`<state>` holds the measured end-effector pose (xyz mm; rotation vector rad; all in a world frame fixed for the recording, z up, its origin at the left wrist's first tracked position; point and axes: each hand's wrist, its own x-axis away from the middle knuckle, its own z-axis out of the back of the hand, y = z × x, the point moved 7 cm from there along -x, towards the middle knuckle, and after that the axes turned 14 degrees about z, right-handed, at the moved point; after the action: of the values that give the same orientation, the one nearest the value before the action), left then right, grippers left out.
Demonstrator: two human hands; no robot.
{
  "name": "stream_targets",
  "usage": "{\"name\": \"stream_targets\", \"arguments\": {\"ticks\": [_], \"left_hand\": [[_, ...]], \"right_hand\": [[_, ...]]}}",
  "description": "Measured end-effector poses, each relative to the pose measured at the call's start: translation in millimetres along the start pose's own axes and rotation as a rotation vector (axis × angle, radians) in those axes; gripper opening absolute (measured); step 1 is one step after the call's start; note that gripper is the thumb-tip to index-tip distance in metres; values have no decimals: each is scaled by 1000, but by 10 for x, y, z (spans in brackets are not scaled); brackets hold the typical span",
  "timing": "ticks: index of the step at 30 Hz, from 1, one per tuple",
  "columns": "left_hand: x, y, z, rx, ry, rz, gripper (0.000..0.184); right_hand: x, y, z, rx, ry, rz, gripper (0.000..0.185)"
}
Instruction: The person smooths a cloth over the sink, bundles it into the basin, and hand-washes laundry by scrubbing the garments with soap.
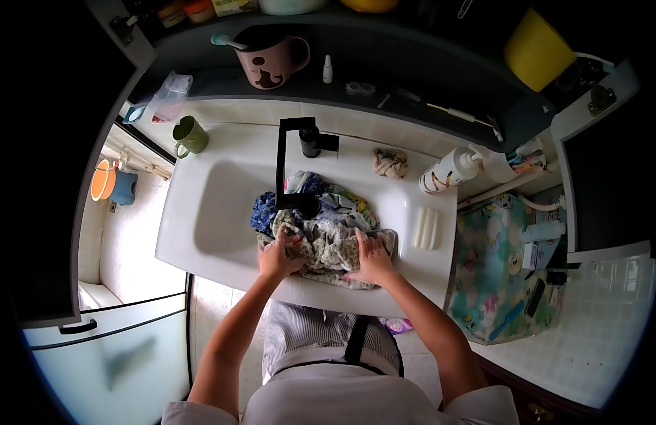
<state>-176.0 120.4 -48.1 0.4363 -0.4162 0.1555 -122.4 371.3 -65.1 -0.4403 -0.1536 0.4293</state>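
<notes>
A patterned grey-green garment [331, 244] lies bunched over the front of the white sink [225, 205]. On its left part my left hand [281, 256] is closed around the fabric. My right hand [371, 259] grips the bunched cloth on the other side, its fingers over the top. Behind this garment, blue patterned cloth [262, 214] and other colourful fabric [357, 205] are heaped in the basin. A black faucet [281, 159] arches over the pile and hides part of it.
A ridged cream bar [427, 228] lies on the right ledge, near a white pump bottle [450, 172] and a crumpled cloth [391, 163]. A green mug [191, 135] stands at the back left. Above, a dark shelf [299, 86] holds a pink mug [270, 65].
</notes>
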Motion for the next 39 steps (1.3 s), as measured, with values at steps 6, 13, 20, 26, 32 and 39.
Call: {"name": "stream_targets", "arguments": {"ticks": [6,13,20,26,32,39], "left_hand": [[-537,-613,-273,1112,-12,50,46],[-558,-558,901,1940,-173,-105,34],[149,151,498,1620,-704,104,48],[188,819,-348,1206,-722,-52,43],[186,966,-462,642,-383,-373,55],[528,1145,-195,202,379,-259,29]], "right_hand": [[-147,-114,345,-220,461,-148,45],[-453,-442,330,-734,722,-142,24],[256,75,-59,-756,617,-245,35],[-161,-195,1139,-270,712,-124,24],[-696,-146,607,-42,144,-170,44],[70,-491,555,103,157,-194,48]]}}
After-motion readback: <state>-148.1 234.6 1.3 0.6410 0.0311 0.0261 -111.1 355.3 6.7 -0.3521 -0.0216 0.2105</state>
